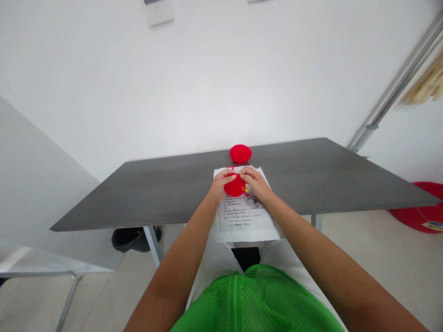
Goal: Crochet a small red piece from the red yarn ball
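Both hands hold a round red crochet piece [234,187] above a printed sheet of paper [242,226]. My left hand [220,185] grips its left edge, with the thumb on top. At its upper right edge, the fingers of my right hand [256,182] are closed; whether they also hold a hook is too small to tell. A yellow stitch marker [245,189] hangs at the piece's right side, near a short red yarn tail. Just beyond the hands sits a ball of red yarn [240,153], and a loose strand lies between it and the hands.
The dark grey table [166,189] stands against a white wall. The sheet overhangs its near edge, above my lap. On the floor are a black-lined bin [129,240] at left and a red basin [415,214] at right. A metal pole [394,97] leans at the right.
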Demonstrator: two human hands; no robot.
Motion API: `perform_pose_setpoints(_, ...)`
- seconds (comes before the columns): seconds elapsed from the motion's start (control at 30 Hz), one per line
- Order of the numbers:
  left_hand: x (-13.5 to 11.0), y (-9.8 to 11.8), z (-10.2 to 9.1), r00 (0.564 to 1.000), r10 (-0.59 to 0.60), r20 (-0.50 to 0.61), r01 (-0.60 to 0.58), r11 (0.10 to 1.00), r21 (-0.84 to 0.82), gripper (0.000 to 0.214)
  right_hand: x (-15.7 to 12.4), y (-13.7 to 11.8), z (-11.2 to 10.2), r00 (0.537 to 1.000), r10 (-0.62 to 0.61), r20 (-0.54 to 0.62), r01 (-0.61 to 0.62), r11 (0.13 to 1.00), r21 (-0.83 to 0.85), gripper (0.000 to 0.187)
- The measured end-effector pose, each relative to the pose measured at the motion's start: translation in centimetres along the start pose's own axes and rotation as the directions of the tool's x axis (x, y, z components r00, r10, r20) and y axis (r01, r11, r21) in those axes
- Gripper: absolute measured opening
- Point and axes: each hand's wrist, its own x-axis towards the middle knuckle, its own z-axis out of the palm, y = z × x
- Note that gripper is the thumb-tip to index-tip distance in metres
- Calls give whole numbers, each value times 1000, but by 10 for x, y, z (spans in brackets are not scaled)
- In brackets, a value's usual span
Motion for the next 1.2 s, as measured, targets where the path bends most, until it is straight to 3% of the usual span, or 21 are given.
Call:
perform_pose_setpoints(0.63, 1, -3, 2, 999, 24, -37, -22, 999, 42, 28, 0, 4, 0, 998, -39, -44, 39, 999, -21, 12)
perform_pose_setpoints(1.2, 2, -3, -1, 997, 72, -30, -70, 994, 88, 27, 1, 1, 0, 999, -38, -16, 37, 999, -28, 14)
